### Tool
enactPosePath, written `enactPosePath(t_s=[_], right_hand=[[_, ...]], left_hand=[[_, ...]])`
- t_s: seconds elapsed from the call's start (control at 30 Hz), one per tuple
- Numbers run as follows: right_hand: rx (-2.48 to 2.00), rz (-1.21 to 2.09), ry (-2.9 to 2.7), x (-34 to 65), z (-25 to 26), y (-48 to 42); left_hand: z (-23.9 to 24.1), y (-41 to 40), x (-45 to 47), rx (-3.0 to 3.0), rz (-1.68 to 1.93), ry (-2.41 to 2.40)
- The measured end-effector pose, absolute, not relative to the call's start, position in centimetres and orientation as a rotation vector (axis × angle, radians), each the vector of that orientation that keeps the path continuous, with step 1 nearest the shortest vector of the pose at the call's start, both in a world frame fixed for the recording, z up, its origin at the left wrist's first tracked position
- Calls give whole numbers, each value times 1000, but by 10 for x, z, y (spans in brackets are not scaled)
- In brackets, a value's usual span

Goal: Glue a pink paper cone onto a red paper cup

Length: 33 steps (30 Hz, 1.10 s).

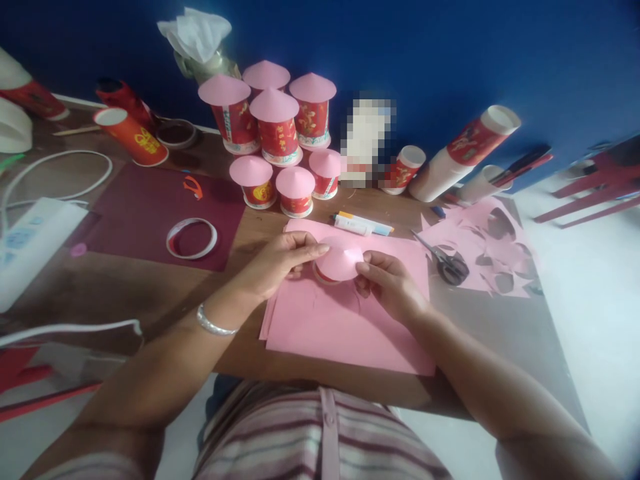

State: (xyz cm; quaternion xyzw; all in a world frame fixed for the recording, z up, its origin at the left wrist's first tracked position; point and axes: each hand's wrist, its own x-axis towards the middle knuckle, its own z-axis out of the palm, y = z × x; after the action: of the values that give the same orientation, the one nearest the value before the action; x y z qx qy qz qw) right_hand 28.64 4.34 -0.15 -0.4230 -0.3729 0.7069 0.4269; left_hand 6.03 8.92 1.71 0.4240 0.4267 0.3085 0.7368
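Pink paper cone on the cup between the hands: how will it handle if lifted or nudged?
The pink cone looks like thin cut paper, so probably very light and easily dented. It sits on a small cup, apparently loose, so a nudge may slide it off. The left hand and right hand touch it with fingertips only, hinting little force is needed.

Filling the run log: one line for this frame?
left hand: on pink paper cone | right hand: on cone | under: red cup, pink sheets | scissors: idle right
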Motion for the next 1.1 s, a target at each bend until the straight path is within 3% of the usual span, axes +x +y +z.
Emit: enactPosePath(t_s=[1.1], right_hand=[[-1129, 1726, -820, 287, -6, 48]], left_hand=[[12, 89, 64, 881, 693, 961]])
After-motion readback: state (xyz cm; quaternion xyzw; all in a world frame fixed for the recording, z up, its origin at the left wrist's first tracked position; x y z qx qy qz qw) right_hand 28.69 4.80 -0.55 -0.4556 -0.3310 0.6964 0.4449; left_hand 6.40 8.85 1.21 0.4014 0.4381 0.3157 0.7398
